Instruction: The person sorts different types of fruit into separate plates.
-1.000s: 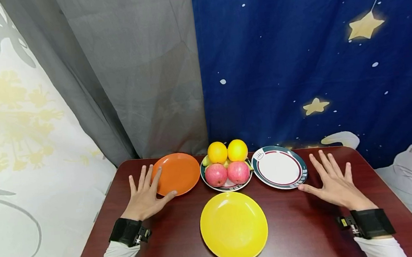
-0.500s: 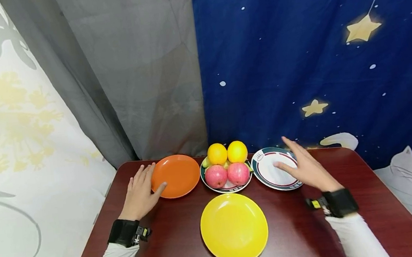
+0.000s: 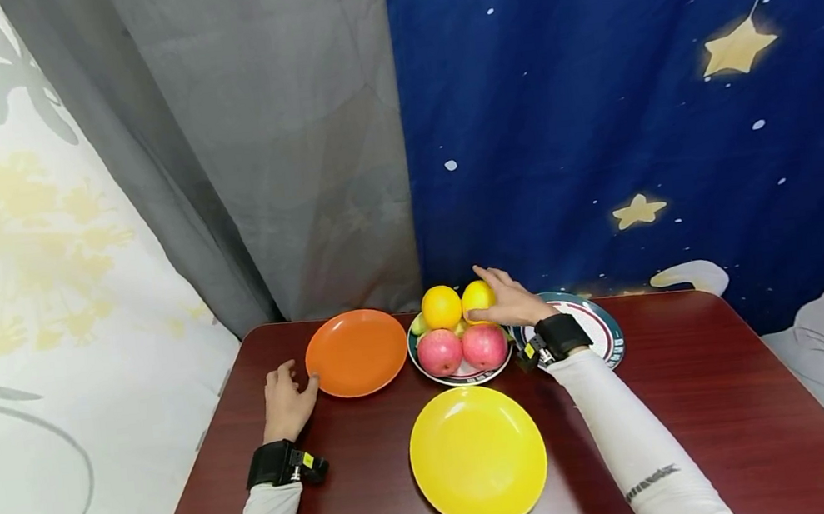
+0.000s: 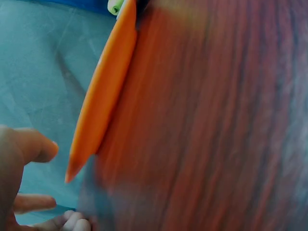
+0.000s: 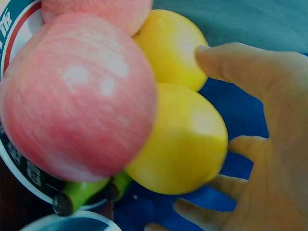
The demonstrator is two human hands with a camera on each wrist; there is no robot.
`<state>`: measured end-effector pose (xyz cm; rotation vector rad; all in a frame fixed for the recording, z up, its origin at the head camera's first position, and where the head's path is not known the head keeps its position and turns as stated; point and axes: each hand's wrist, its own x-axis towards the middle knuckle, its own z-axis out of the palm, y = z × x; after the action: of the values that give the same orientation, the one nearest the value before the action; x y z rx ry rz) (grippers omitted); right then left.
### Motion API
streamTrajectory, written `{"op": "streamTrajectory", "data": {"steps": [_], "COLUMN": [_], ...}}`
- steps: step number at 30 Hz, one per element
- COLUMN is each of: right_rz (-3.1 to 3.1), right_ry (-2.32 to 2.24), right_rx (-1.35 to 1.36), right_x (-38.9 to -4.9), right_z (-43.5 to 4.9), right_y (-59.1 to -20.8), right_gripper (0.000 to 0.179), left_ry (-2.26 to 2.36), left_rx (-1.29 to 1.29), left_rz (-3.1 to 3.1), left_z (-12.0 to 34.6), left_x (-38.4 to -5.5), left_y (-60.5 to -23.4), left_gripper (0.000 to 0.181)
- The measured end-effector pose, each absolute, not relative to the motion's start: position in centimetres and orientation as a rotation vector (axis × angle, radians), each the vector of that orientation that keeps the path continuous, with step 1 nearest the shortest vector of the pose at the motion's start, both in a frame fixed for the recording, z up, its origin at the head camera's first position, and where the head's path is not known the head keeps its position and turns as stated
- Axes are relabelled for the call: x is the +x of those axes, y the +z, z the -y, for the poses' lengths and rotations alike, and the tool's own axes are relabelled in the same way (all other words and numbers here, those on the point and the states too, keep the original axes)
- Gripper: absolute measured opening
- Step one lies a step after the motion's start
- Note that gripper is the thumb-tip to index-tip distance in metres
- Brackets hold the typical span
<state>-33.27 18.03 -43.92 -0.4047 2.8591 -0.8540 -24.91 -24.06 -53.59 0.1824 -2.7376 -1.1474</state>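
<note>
My right hand (image 3: 510, 301) reaches over the fruit plate (image 3: 468, 379), beside the right-hand orange (image 3: 477, 299). In the right wrist view its thumb and spread fingers stand around that orange (image 5: 183, 144) without a visible grip. The other orange (image 3: 442, 307) sits to its left. In front of them lie two pink apples, the left apple (image 3: 440, 353) and the right apple (image 3: 485, 346). Green stem ends of bananas (image 5: 82, 195) stick out beneath. My left hand (image 3: 288, 404), loosely bent and holding nothing, is just left of the orange plate (image 3: 357, 353); some of its fingers are out of clear sight.
A yellow plate (image 3: 478, 458) stands nearest on the dark red table (image 3: 362, 497). Right of the fruit, my right forearm partly covers a white plate with a green rim (image 3: 600, 325). A grey curtain (image 3: 310, 150) and a blue one (image 3: 556, 124) hang behind the table.
My right hand has swept left, from beyond the green-rimmed plate to the right-hand orange. My left hand has drawn slightly back, its fingers now bent rather than spread. The plates and fruit stay put.
</note>
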Motion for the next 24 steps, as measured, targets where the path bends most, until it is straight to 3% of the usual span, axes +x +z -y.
{"op": "streamTrajectory", "data": {"steps": [11,24], "right_rz": [-2.904,-2.948], "right_ry": [-0.879,-0.947], "right_rx": [-0.322,-0.272], "right_x": [-33.4,-34.2], "right_z": [-17.2,-16.6], "right_y": [-46.7,-47.1], "right_gripper": [0.094,0.088], "left_ry": [-1.725,-1.87], "left_rx": [0.325,0.32], "left_rz": [2.633,2.57], "left_z": [22.9,23.5], "left_x": [-26.1,-27.4], "left_y": [-54.5,-54.9], "left_gripper": [0.049,0.049]}}
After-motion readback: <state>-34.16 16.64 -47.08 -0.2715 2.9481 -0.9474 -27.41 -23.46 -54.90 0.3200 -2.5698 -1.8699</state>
